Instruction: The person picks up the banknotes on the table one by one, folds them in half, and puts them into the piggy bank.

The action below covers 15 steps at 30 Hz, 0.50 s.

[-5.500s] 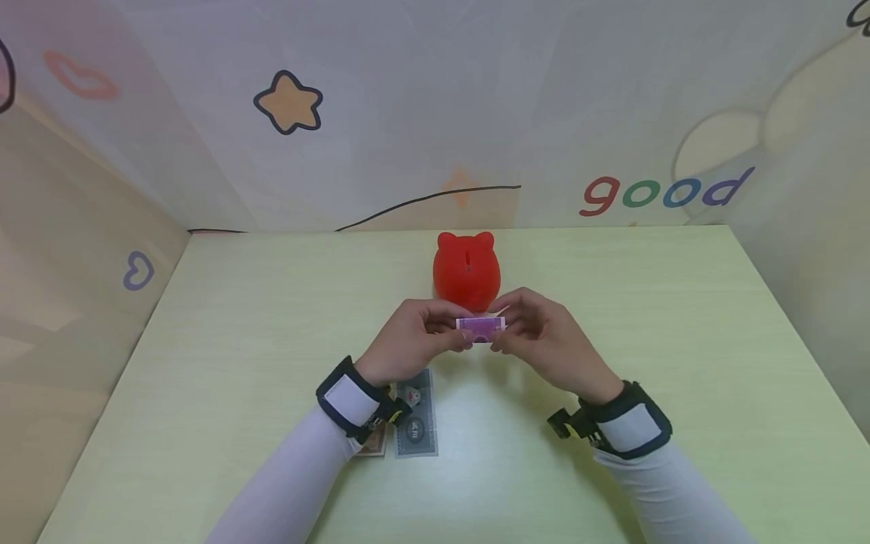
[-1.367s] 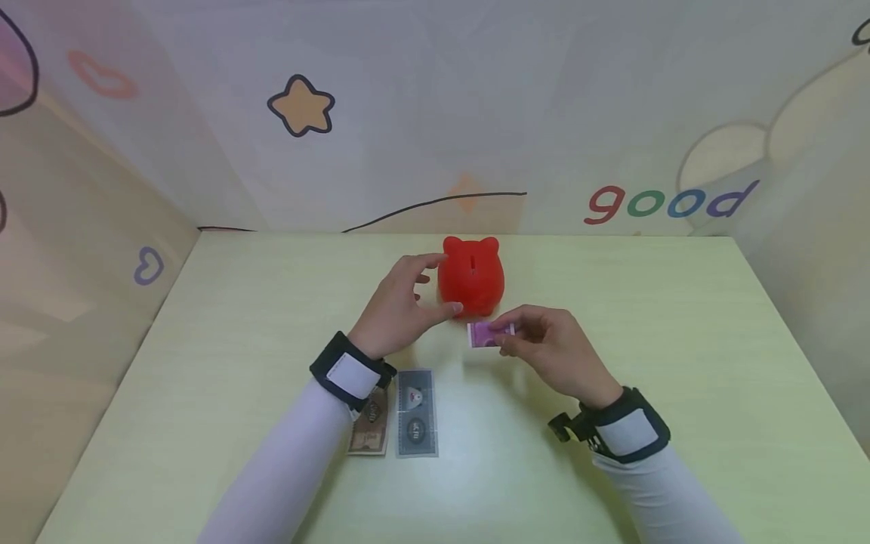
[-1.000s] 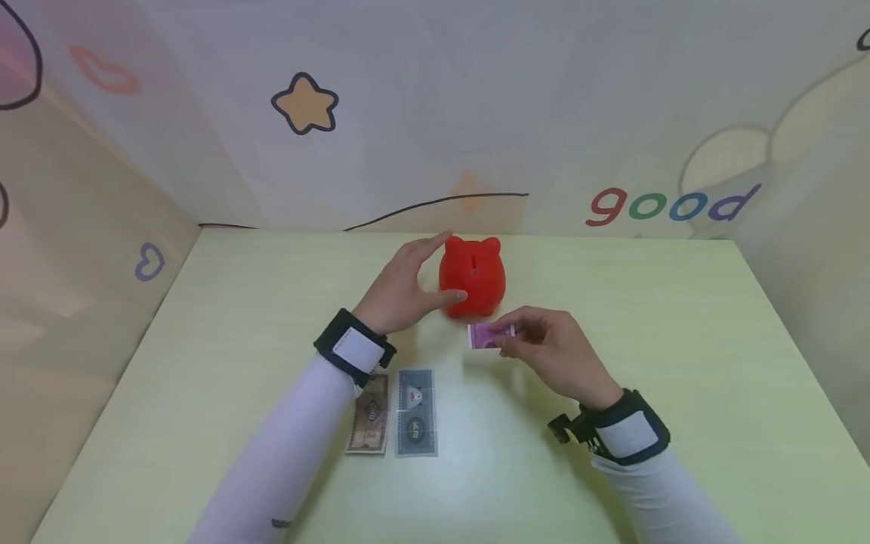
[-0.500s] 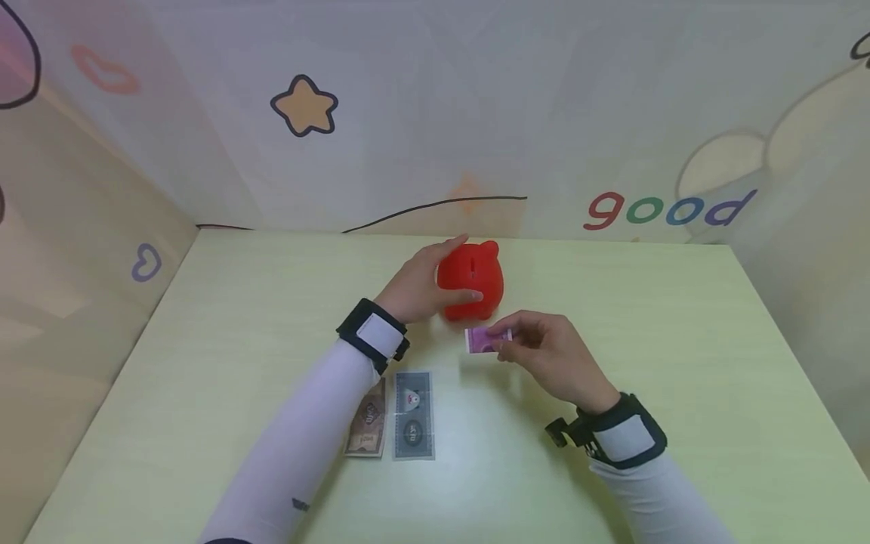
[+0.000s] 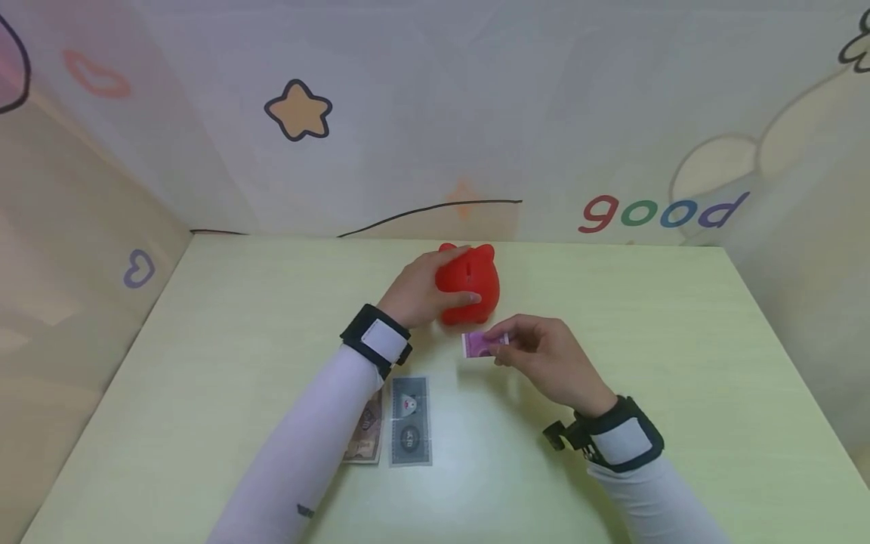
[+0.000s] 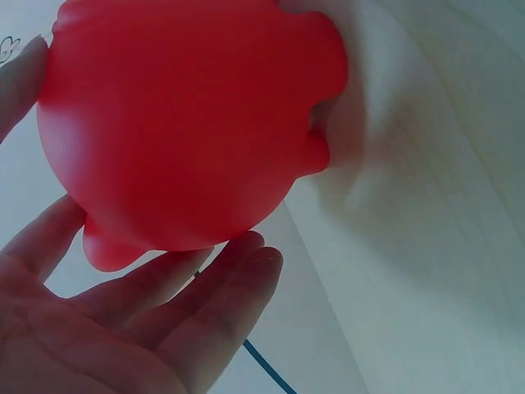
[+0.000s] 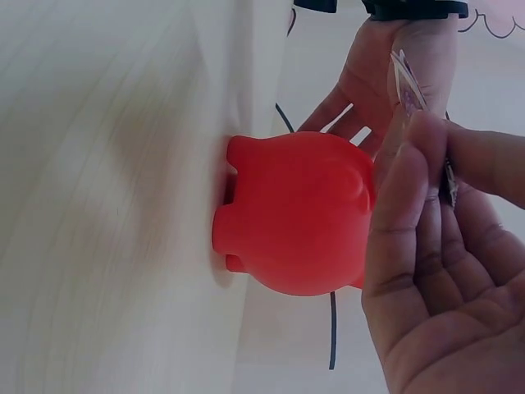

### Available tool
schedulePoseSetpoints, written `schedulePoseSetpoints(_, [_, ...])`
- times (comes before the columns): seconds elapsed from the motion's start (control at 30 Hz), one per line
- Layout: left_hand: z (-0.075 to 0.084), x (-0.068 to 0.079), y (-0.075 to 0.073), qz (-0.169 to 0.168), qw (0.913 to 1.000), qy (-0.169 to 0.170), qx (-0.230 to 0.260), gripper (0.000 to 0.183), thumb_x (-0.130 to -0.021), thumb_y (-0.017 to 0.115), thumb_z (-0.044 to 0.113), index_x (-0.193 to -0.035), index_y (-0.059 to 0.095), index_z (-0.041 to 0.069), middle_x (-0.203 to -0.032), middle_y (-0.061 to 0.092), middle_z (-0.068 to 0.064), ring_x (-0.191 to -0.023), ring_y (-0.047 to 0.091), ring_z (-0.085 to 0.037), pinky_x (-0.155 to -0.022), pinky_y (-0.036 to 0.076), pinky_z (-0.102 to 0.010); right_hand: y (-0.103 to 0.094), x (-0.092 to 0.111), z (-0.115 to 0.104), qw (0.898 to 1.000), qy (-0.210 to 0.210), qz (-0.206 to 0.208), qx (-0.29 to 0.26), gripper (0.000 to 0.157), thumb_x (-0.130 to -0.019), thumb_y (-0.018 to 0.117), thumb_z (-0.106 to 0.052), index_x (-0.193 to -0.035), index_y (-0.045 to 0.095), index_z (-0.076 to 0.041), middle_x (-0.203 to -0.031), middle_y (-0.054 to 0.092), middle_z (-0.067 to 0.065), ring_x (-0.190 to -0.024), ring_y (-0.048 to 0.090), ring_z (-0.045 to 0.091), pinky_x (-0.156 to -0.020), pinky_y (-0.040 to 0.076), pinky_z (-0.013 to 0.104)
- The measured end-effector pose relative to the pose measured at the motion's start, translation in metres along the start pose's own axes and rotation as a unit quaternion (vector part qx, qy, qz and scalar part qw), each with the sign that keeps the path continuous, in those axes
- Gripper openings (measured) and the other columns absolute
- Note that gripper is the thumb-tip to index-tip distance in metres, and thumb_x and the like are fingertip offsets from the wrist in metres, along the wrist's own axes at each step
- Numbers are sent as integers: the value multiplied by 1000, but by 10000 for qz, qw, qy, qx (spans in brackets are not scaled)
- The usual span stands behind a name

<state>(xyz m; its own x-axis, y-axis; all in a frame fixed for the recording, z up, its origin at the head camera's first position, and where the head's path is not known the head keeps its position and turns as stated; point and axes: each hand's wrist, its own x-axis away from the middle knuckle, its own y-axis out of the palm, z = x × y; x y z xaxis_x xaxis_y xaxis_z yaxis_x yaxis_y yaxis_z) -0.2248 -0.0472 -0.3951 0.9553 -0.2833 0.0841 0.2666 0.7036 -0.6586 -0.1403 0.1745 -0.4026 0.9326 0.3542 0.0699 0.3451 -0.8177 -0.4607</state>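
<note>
A red piggy bank (image 5: 486, 287) stands near the back of the table, its coin slot facing up. My left hand (image 5: 419, 289) grips it from the left, thumb across the front and fingers round the back; in the left wrist view the fingertips lie against the red body (image 6: 189, 123). In front of the bank, my right hand (image 5: 547, 359) pinches a folded purple banknote (image 5: 473, 345) between thumb and fingers. Its folded layers show edge-on as a thin banknote strip (image 7: 406, 82) in the right wrist view. The bank's feet rest on the tabletop.
A blue-grey banknote (image 5: 411, 423) lies flat on the light table (image 5: 680, 340). Left of it a brown banknote (image 5: 367, 434) is partly covered by the left sleeve. A printed cloth wall (image 5: 408, 113) rises behind the table's back edge.
My left hand has let go of the purple banknote, moved to the piggy bank and taken hold of it. My right hand keeps the folded note in front of the bank.
</note>
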Motion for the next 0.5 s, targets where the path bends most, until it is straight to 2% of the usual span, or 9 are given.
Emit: schedulePoseSetpoints(0.5, [-2,0,2,34,9999,-65,-85,83,-84,86,32,-156,44,31,-145,55,-5,-130,54,-30,-95,61,-47,1,-1,2,9996,191,-40,196,19,-97,73,-16,-116,76,-13,-103,78,7,-89,74,30,-77,62,39])
